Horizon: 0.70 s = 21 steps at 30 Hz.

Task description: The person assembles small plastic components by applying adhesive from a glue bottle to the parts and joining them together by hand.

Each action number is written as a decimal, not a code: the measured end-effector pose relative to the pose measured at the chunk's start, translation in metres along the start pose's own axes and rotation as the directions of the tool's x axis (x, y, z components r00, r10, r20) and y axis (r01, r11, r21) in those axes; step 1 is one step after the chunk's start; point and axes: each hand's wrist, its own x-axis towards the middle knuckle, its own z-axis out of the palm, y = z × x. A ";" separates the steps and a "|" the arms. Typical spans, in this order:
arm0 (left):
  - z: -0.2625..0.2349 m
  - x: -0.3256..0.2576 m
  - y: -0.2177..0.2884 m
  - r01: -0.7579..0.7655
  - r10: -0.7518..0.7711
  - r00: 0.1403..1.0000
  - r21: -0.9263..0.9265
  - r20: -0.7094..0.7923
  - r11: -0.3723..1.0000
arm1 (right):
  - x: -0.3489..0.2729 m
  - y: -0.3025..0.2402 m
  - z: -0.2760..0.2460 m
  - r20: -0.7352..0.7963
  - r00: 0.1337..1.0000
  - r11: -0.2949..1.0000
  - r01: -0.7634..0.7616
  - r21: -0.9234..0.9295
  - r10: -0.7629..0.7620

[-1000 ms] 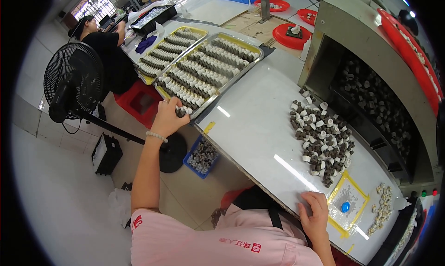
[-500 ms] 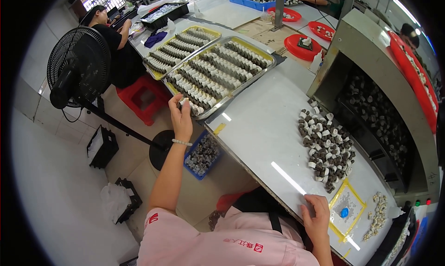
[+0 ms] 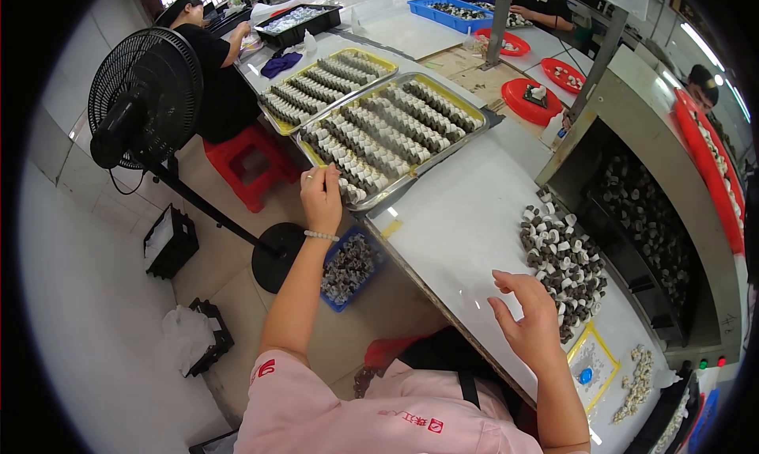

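Observation:
My left hand (image 3: 322, 198) is at the near left corner of a metal tray with a yellow rim (image 3: 379, 194). Its fingers are curled together, and whatever they may hold is hidden. Rows of small white-and-dark pieces (image 3: 352, 155) stand closely packed in that tray. My right hand (image 3: 528, 319) is raised over the white table (image 3: 451, 240), thumb and fingers apart, with nothing in it. Just beyond it lies a loose heap of similar white-and-dark pieces (image 3: 565, 256).
A second filled tray (image 3: 383, 61) adjoins the first. Right of the heap stands a grey metal machine (image 3: 672, 165) with a dark opening full of pieces. A blue cap-like object (image 3: 585, 376) lies inside a yellow-taped frame. A black fan (image 3: 146, 98) and a co-worker (image 3: 207, 39) are at left.
My right hand has lifted from the table's near edge and moved forward toward the heap, fingers spreading. My left hand remains at the tray corner, its fingers more curled. The whole view has shifted slightly.

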 end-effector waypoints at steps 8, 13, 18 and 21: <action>0.001 0.006 -0.016 0.006 -0.018 0.981 0.065 0.191 0.998 | -0.014 0.008 0.000 0.003 0.993 0.993 -0.116 0.015 0.116; 0.012 -0.007 -0.022 0.223 -0.242 0.969 -0.252 -0.050 0.942 | -0.028 0.012 -0.003 0.005 0.987 0.987 -0.160 0.010 0.160; 0.016 0.001 -0.017 0.592 -0.822 0.569 -0.693 -0.002 0.411 | -0.052 0.019 -0.007 0.001 0.974 0.974 -0.225 0.002 0.225; 0.013 0.003 -0.026 0.685 -0.885 0.435 -0.699 0.168 0.204 | -0.064 0.021 -0.009 0.010 0.959 0.959 -0.282 0.016 0.282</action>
